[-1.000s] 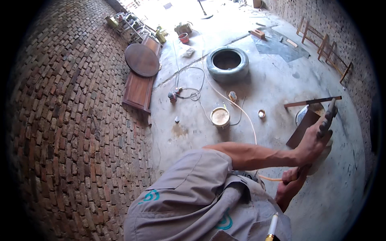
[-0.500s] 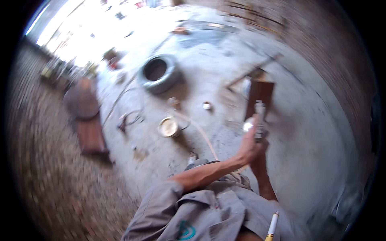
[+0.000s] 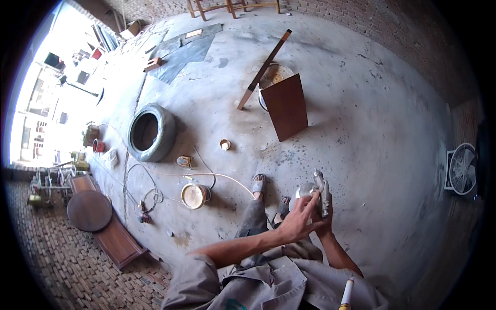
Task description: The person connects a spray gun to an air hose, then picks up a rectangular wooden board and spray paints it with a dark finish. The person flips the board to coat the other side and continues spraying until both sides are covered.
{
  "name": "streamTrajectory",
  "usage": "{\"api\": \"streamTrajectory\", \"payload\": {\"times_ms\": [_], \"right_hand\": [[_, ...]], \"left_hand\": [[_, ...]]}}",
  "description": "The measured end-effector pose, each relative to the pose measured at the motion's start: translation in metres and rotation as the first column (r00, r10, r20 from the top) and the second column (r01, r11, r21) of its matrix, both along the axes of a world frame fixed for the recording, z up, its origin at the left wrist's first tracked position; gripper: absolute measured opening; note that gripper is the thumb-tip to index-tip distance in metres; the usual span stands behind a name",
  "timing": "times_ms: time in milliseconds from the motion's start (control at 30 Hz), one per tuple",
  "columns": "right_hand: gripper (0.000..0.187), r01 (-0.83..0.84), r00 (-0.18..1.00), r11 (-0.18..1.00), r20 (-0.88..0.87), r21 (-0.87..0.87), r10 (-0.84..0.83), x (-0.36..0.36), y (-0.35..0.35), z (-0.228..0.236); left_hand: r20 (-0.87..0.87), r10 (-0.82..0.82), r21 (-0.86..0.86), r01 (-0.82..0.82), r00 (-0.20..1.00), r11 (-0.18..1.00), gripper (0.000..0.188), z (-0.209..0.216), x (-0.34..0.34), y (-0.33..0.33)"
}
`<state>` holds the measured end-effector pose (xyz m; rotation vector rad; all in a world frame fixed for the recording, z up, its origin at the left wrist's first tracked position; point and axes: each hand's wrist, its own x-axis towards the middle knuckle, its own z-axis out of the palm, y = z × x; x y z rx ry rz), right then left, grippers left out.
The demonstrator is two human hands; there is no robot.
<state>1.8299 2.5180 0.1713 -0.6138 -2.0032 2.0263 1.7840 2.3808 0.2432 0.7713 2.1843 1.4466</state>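
Concrete floor (image 3: 372,155); tyre (image 3: 168,134) lying on it. Brown panel (image 3: 285,108) stands tilted beside a round drum (image 3: 276,75), dark strip (image 3: 264,70) alongside. View has swung; spray gun (image 3: 322,194), overlapping the panel half a second ago, now sits apart, nearer the body: work on the panel looks paused. Right hand (image 3: 324,225) closes round its handle, partly hidden. Left hand (image 3: 295,219) reaches fingers to it; cannot tell whether they grip.
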Motion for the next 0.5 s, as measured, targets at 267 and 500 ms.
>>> {"api": "streamTrajectory", "payload": {"times_ms": [267,500], "right_hand": [[0.034,-0.028,0.976,0.987,0.220,0.157,-0.007,-0.002,0.019,-0.035],[0.036,-0.120,0.914,0.973,0.404,0.198,0.030,0.005,-0.009,-0.093]], "left_hand": [[-0.244,0.207,-0.239,-0.265,0.947,0.934,0.049,-0.274,-0.281,-0.075],[-0.560,0.173,-0.393,-0.443,0.810,0.806,0.061,-0.392,-0.513,-0.030]]}}
